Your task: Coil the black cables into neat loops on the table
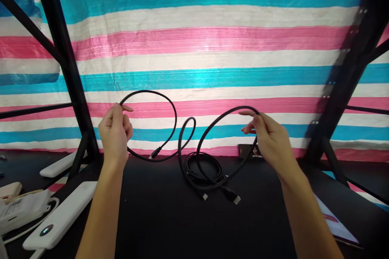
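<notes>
Between my hands a black cable (175,119) hangs in loose loops above a black table. My left hand (114,129) pinches it near one end, and a small plug (155,152) dangles from the loop there. On the other side my right hand (271,134) grips the cable between thumb and fingers. Below, a coil of thinner black cable (203,166) lies on the table. Two metal-tipped connectors show beside it, a larger plug (235,198) and a smaller one (205,196); which cable each belongs to I cannot tell.
White power banks (62,214) and a white adapter (26,208) with cords lie at the left. A dark phone (244,151) sits at the back behind my right hand. A lit screen (337,222) is at the right. Black frame posts (65,56) flank a striped sheet (206,40).
</notes>
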A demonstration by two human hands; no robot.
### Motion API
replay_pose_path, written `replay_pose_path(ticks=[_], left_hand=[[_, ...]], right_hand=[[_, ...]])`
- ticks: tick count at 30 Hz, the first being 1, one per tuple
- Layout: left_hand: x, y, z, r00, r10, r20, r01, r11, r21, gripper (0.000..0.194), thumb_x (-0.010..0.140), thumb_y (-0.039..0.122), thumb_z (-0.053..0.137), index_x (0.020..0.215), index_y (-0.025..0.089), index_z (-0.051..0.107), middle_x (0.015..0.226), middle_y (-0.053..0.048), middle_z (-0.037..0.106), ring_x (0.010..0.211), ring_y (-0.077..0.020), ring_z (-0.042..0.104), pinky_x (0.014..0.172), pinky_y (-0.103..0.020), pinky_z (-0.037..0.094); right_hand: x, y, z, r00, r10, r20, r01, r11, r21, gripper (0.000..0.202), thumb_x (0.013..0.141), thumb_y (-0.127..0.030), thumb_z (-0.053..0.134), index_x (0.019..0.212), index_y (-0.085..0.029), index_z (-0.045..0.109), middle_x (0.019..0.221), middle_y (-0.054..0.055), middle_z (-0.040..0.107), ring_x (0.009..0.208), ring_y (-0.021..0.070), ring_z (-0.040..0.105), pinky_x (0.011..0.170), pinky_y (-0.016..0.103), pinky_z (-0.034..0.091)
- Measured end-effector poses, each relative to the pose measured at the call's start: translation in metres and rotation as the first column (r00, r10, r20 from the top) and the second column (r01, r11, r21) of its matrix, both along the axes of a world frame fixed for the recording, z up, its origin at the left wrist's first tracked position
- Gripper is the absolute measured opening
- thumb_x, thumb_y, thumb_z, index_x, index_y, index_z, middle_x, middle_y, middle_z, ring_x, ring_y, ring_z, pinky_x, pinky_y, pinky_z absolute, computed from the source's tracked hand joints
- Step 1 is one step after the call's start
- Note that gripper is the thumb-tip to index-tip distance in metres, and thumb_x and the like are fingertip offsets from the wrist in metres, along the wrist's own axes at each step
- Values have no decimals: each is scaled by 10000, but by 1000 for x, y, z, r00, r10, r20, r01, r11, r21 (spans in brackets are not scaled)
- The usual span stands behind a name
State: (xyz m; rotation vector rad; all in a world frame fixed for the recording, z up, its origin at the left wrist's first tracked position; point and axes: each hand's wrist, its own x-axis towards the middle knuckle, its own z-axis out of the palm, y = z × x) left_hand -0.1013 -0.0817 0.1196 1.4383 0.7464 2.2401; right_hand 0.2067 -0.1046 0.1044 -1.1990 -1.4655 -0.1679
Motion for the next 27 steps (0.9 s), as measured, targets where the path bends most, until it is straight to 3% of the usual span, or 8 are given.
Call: replay_pose_path(ticks=[2, 5, 9, 13, 18, 22, 25, 27], left_hand=[[10, 0, -2, 999, 2, -43, -1, 1000, 8, 283, 854, 403, 491, 737, 162, 584, 468, 80, 198, 363, -45, 162, 335, -201, 104], [26, 0, -6, 997, -32, -68, 34, 999, 26, 290, 853, 411, 496, 733, 168, 600, 467, 75, 219, 360, -45, 173, 334, -205, 116], [39, -3, -10, 998, -64, -13, 65, 994, 89, 299, 843, 418, 515, 679, 174, 567, 479, 68, 247, 362, -42, 164, 341, -218, 104], [39, -7, -9, 995, -74, 70, 64, 990, 128, 311, 858, 418, 493, 669, 178, 553, 506, 69, 197, 381, -44, 115, 349, -223, 79], [27, -2, -5, 994, -80, 79, 74, 994, 83, 283, 871, 398, 483, 717, 186, 591, 493, 70, 135, 382, -54, 82, 351, -230, 62], [17, 4, -7, 973, -123, -197, 110, 991, -73, 285, 846, 398, 518, 705, 170, 614, 456, 60, 233, 383, -60, 249, 375, -206, 219], [20, 5, -10, 860, -186, -476, 105, 976, -193, 281, 846, 386, 512, 717, 167, 632, 505, 17, 450, 500, -92, 432, 526, -214, 373], [29, 4, -12, 767, -266, -584, 141, 958, -251, 300, 858, 394, 481, 721, 175, 635, 606, -7, 551, 606, -114, 503, 626, -224, 404]], right_hand=[[-9, 5, -4, 987, 159, 26, -159, 987, -13, 349, 914, -434, 363, 1032, -243, 630, 794, 35, 609, 727, 166, 594, 631, 284, 462], [-24, 7, -8, 913, 391, 117, -380, 919, -110, 324, 927, -366, 356, 1099, -257, 608, 965, 60, 584, 782, 162, 581, 601, 266, 467], [-44, 4, -11, 859, 484, 169, -463, 874, -149, 324, 937, -306, 347, 1164, -290, 578, 989, 50, 592, 826, 158, 566, 747, 304, 444], [-57, -1, -13, 831, 543, 122, -511, 831, -221, 255, 921, -310, 388, 1054, -250, 597, 1019, 43, 614, 923, 176, 556, 787, 303, 414], [-59, -4, -11, 854, 499, 144, -445, 847, -291, 260, 928, -277, 358, 752, -212, 538, 748, -16, 584, 694, 124, 518, 632, 254, 355], [-52, -1, -11, 917, 372, 144, -347, 922, -171, 279, 920, -296, 376, 686, -204, 495, 611, -31, 514, 585, 114, 453, 565, 251, 307], [-51, 1, -12, 948, 290, 129, -285, 957, -56, 224, 896, -319, 438, 760, -206, 575, 650, -12, 558, 615, 128, 468, 563, 256, 314], [-54, 1, -13, 953, 266, 147, -270, 963, 5, 178, 875, -321, 493, 833, -216, 631, 702, 3, 606, 654, 141, 489, 580, 260, 336]])
